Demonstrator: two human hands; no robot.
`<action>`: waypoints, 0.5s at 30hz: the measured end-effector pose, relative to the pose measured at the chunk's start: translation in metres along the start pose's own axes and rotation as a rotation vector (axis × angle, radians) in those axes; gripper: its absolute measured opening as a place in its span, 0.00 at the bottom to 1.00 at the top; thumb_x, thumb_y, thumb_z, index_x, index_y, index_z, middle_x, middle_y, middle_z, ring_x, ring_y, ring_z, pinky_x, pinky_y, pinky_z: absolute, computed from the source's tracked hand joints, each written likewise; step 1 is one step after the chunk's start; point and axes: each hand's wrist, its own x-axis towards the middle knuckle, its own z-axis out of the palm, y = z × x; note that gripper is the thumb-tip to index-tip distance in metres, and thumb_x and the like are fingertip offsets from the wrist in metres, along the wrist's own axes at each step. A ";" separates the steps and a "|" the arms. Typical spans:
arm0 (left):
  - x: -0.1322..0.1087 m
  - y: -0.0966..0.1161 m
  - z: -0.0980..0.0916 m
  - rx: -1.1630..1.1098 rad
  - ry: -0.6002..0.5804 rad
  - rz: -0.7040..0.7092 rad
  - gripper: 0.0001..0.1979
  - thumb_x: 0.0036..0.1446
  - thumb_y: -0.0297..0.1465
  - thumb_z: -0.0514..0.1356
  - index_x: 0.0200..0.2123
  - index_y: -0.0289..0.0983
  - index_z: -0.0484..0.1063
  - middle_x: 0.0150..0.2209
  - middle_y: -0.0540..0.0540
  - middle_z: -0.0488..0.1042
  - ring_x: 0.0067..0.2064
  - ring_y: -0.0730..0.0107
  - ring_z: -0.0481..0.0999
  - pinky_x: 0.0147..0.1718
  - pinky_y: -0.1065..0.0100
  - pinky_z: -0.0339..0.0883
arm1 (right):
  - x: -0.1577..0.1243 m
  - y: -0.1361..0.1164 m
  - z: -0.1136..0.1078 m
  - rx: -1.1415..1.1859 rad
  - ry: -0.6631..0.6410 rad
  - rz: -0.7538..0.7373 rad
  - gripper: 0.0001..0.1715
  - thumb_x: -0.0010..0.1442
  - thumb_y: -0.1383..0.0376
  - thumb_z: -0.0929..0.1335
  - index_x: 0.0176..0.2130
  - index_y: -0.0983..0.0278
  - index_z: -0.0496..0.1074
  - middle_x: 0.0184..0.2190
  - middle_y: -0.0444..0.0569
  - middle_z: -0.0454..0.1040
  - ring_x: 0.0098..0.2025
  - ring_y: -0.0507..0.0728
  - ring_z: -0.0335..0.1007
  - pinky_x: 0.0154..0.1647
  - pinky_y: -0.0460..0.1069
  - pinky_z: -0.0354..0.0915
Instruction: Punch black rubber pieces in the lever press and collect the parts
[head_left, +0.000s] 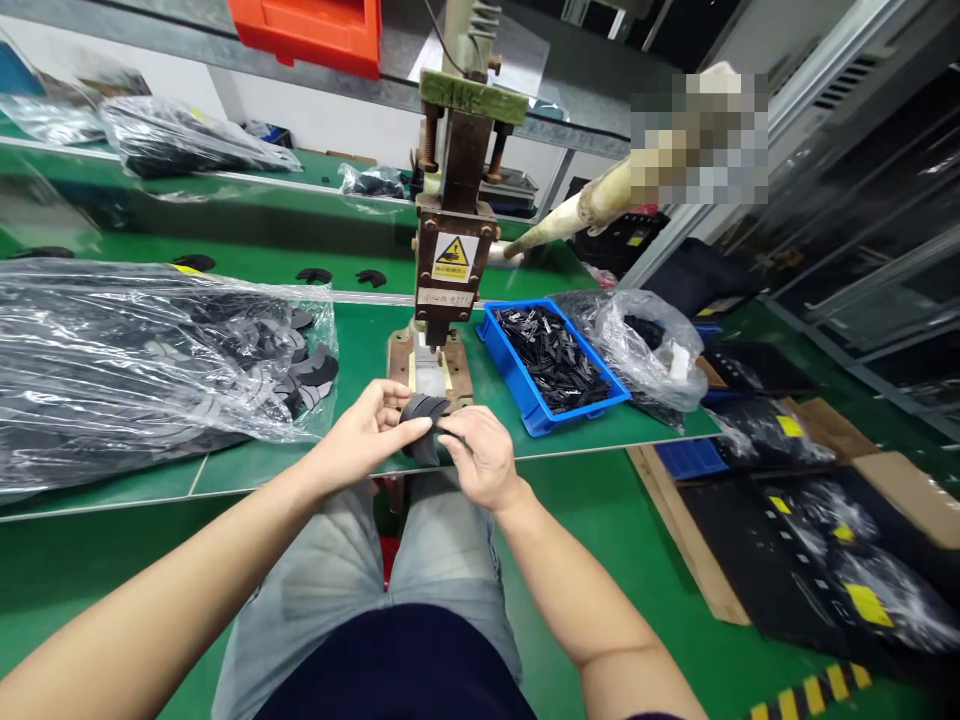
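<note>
Both my hands meet at the front edge of the green table (352, 350), just below a small press (454, 250). My left hand (367, 435) pinches a curved black flat piece (421, 412) between thumb and fingers. My right hand (480, 455) is closed on the same piece from the right side. The piece sits just in front of the press's base plate (429, 372). My knees in grey jeans are under the table edge.
A large clear plastic bag (127, 350) of black curved pieces lies at the left. A blue bin (551, 365) of small black parts stands right of the press, with another bag (645, 345) beside it. Cardboard and bagged goods (817, 520) cover the floor at right.
</note>
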 end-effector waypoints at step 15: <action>0.005 -0.064 -0.017 0.382 -0.111 0.057 0.22 0.70 0.51 0.59 0.32 0.39 0.71 0.29 0.51 0.73 0.32 0.68 0.71 0.34 0.68 0.66 | 0.069 0.034 -0.090 -0.136 -0.364 0.571 0.11 0.67 0.67 0.67 0.44 0.60 0.80 0.39 0.44 0.86 0.38 0.53 0.81 0.42 0.48 0.73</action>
